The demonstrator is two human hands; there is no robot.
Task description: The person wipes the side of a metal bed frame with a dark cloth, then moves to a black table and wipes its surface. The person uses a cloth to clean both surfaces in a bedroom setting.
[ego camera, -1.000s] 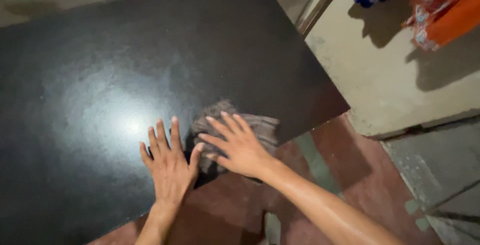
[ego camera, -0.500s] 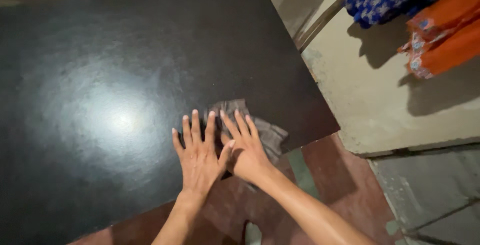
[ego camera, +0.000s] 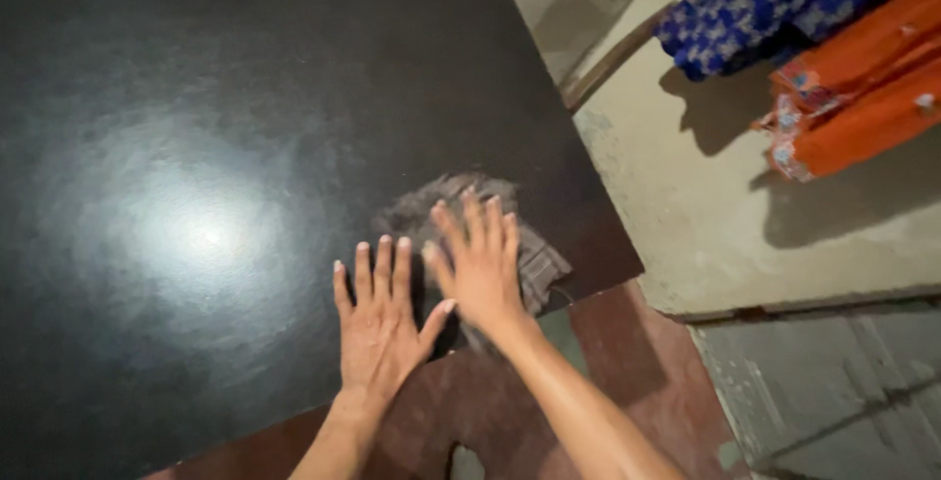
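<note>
A broad black table (ego camera: 196, 98) is filling most of the view, its glossy top throwing back a pale glare. Beyond its far right corner, blue patterned cloth (ego camera: 774, 0) and orange cloth (ego camera: 853, 98) are hanging against a pale wall. Near the table's right front corner a grey checked rag (ego camera: 534, 264) is lying crumpled (partly under the palm). The right hand (ego camera: 480, 269) is pressing flat on it, grip open, fingers spread. The left hand (ego camera: 377, 328) is lying flat on the bare tabletop just beside, grip open too, holding nothing, its thumb nearly meeting the right hand.
</note>
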